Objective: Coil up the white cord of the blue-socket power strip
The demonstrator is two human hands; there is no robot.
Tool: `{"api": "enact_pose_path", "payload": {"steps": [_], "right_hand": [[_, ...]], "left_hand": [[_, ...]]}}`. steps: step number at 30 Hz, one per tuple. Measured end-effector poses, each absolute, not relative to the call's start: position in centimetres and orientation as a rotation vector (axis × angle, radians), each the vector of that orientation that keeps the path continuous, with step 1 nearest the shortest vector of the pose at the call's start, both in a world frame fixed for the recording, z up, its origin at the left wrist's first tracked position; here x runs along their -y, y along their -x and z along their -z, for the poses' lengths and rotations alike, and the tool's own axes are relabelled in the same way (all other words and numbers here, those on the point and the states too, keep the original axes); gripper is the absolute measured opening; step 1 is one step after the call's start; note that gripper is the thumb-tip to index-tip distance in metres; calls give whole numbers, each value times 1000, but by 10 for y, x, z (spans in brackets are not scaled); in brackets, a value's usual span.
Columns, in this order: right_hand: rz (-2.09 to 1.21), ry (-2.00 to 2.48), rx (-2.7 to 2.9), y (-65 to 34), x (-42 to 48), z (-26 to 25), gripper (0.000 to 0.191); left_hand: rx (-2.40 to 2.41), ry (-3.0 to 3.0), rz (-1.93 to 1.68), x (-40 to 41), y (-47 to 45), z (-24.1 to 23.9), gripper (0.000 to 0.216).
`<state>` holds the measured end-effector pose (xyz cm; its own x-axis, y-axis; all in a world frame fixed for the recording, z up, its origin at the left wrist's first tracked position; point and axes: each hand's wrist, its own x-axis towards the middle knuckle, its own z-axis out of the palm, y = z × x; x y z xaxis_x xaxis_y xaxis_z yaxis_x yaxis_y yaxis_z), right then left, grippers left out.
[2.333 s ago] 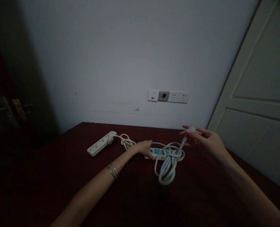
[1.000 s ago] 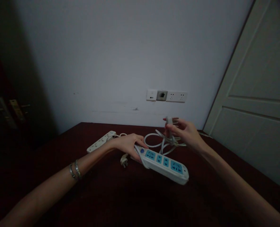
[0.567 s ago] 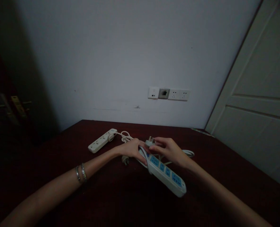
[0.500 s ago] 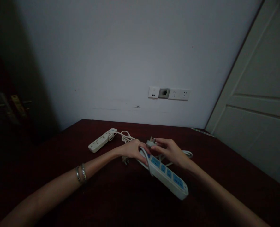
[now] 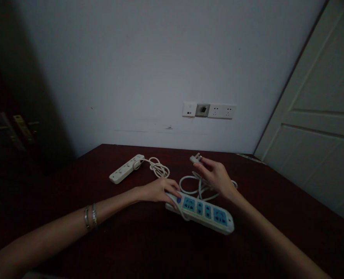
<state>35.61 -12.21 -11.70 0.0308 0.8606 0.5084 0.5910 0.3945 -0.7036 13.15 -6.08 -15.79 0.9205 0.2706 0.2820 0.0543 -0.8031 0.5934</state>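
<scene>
White plastic against dark red wood: you have two power strips on the table (image 5: 137, 248) in front of you. One is a plain cream strip (image 5: 126, 173) lying far left, near the wall, with its own cord (image 5: 158, 169) knotted in a small bundle at its right end. The other is the strip with blue sockets (image 5: 201, 208) — four blue faces counted along its top — lying flat at the centre, angled slightly toward you on its right side. One loose coil of white cable (image 5: 195, 186) sits just behind it.

Your left hand (image 5: 159, 190) rests curled over the left end of the blue-socket strip, fingertips pressing on it where the cable leaves the body; it grips loosely rather than in a fist. Two bangles (image 5: 89, 217) sit on that wrist.

Your right hand (image 5: 215, 177) is raised just above the coil, thumb and forefinger pinched on one plug (image 5: 195, 158), the other fingers half spread. The cable runs down from the plug under your palm to the coil.

On the wall behind, one row of outlets (image 5: 209, 110) — three white plates and one grey — sits above the table's far edge. A pale panelled door (image 5: 320, 128) stands at the right.
</scene>
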Motion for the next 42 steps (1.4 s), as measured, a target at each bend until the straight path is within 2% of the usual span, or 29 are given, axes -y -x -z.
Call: {"api": "enact_pose_path", "payload": {"steps": [5,9,12,17,25,31,35,42], "right_hand": [[-332,1298,1583,-362,113,112,44],[-422,1198,1780,-350,124,118,38],[-327,1167,1947,-344,136,126,34],[-239,1188,2100,-345,148,131,40],[-434,1189,1990,-336,149,134,28],[-392,1240,1964,-336,151,132,30],[-488,1217,1889,-332,148,131,31],[-621,1213,1735,-316,147,138,34]], "left_hand": [[-167,-2492,-427,63,-129,154,31],[-150,-2534,-413,64,-126,149,26],[-184,-2520,-548,65,-124,150,20],[-393,-2400,-800,72,-123,152,15],[-402,-2469,-1158,73,-128,142,18],[-423,-2488,-1177,73,-131,138,17],[-427,-2510,-1188,71,-134,136,17],[-173,-2684,-1037,67,-132,129,16]]}}
